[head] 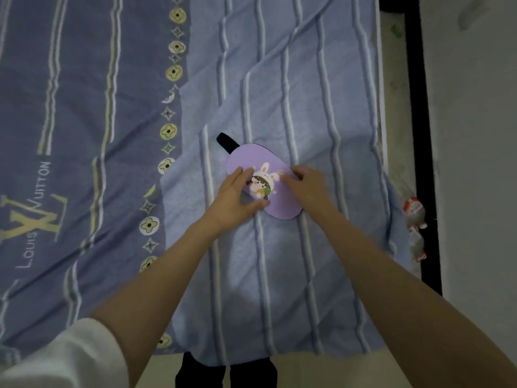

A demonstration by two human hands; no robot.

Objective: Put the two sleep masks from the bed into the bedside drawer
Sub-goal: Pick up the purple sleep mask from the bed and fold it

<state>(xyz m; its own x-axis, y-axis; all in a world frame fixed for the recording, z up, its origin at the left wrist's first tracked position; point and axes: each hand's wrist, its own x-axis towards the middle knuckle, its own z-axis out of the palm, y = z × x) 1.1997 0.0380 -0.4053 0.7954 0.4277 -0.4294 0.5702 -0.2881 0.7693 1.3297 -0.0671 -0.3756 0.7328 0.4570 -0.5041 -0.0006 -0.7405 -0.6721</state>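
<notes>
Currently both hands, left hand (233,196) and right hand (306,183), rest spread on the purple sleep mask (261,161) near the bed (279,275) right edge; pickup pending, grip required next.

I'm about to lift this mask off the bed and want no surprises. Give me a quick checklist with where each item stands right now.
1. Left hand on the purple sleep mask: ok, its fingers lie flat on the near-left part.
2. Right hand on the mask: ok, fingers touch its right edge.
3. Firm grip closed on the mask: not ok, both hands lie open on it and it lies flat on the striped blanket.
4. Dark strap free: ok, it lies loose beyond the mask's far end.
5. Second sleep mask located: cannot tell, only one shows.
6. Bedside drawer open and ready: cannot tell, no drawer is in view.
</notes>
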